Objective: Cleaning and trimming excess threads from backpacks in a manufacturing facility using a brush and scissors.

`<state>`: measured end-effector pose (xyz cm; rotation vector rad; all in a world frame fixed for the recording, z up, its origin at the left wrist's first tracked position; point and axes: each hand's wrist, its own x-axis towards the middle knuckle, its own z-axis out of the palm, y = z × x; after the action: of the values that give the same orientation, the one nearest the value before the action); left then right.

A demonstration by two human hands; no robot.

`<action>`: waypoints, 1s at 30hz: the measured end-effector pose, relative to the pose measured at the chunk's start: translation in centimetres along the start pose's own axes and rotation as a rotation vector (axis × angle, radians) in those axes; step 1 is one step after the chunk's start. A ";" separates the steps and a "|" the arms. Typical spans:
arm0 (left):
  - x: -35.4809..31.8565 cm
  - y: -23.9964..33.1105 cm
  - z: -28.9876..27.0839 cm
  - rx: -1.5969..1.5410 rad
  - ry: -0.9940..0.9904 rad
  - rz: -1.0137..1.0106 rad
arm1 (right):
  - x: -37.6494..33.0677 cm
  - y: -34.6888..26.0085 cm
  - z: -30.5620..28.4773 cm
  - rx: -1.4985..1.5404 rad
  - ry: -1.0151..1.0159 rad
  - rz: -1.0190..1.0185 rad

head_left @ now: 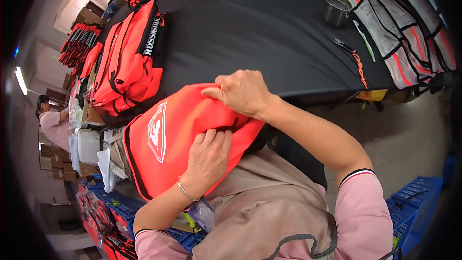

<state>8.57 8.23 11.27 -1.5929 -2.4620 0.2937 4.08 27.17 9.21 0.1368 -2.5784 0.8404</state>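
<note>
A bright red fabric bag (180, 115) with black edging and a white printed emblem lies across my lap, against the table's near edge. My right hand (243, 91) is closed on its upper edge, thumb pressed on the red cloth and fingers over the rim. Lower down, my left hand (209, 156) has its fingers curled over a fold beside the bag's opening; the fingertips are hidden in the cloth. Only a dark strip of the bag's inside shows between the two hands.
On the black-covered table (207, 33) lie stacked red bags (127, 62), grey panels (394, 24), a metal cup (337, 9), thread snips (344, 45) with an orange cord, and a green-white slim tool (364, 41). Blue crates (414, 207) stand low right. Another person (55, 125) works far left.
</note>
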 end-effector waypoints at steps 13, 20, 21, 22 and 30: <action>-1.5 0.9 -2.8 -0.442 0.164 0.011 | 3.2 1.0 1.1 0.001 -0.132 0.178; -0.7 4.7 -2.8 -0.390 0.304 0.051 | 2.7 3.1 2.2 -0.010 -0.197 0.388; -0.7 4.8 -2.8 -0.393 0.305 0.044 | 2.6 3.2 1.9 -0.014 -0.203 0.392; -0.8 4.8 -2.5 -0.403 0.306 0.045 | 2.3 3.3 1.3 0.008 -0.170 0.424; -0.7 4.6 0.4 -0.444 0.406 0.024 | -8.1 2.2 -5.0 -0.041 -0.279 -0.257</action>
<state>12.81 9.42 9.64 -1.6312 -2.2824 -0.5591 12.77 31.58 8.20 0.5977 -2.7503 0.7149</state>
